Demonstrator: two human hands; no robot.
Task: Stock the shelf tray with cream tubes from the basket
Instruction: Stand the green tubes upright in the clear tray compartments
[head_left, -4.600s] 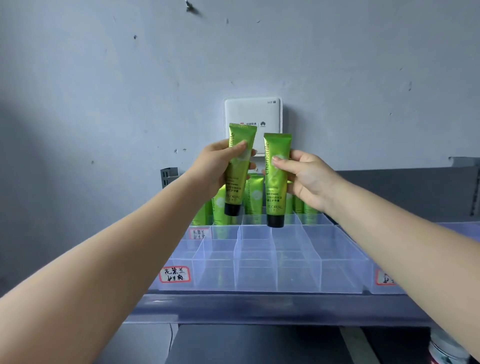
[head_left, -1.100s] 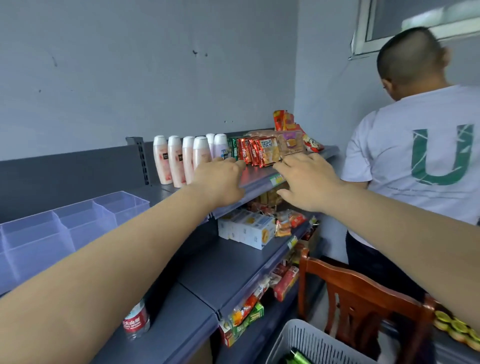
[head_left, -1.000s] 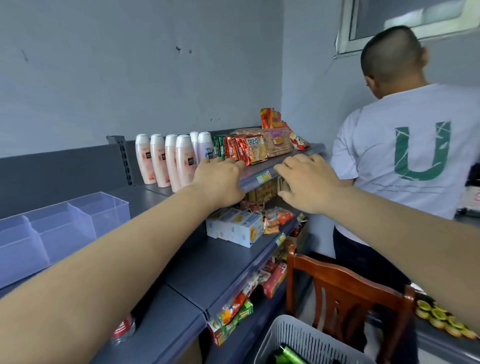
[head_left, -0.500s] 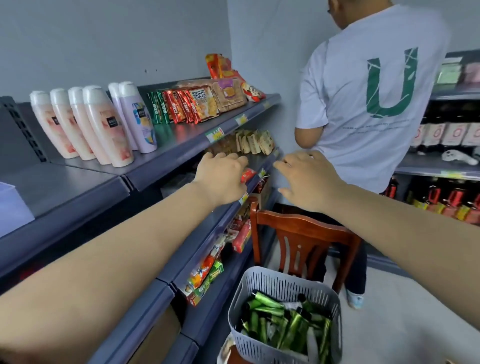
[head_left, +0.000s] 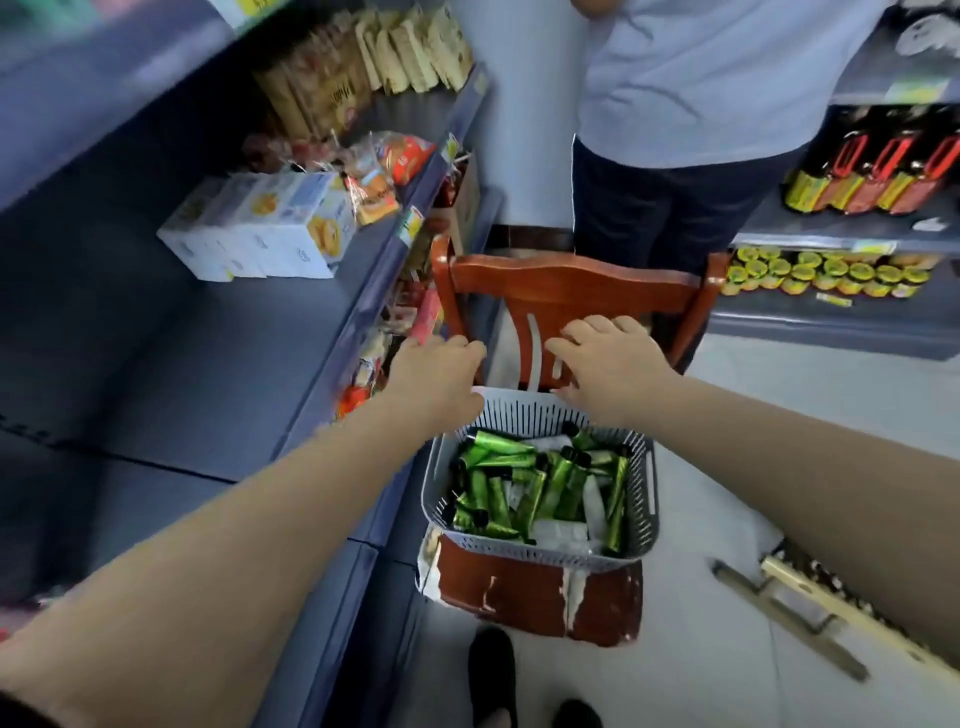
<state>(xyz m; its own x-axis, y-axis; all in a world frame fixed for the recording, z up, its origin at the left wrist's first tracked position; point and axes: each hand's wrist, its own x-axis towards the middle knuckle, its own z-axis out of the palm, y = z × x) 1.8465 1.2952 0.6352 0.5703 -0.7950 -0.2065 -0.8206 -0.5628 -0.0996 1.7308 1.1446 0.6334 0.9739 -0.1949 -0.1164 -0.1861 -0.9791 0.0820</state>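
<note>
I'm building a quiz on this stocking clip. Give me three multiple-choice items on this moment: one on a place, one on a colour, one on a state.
1. Where does the basket sit?
A. on the floor
B. on the seat of the wooden chair
C. on a shelf

2. What colour are most of the cream tubes in the basket?
A. pink
B. white
C. green

3. What do the left hand and right hand hold?
A. nothing
B. one tube each
C. the basket's handles

Key: 1 B, the worn red seat shows right under the basket. 2 C, shiny green tubes with black caps fill it. 3 A, both hands hover over the basket's far rim with no tube in them.
</note>
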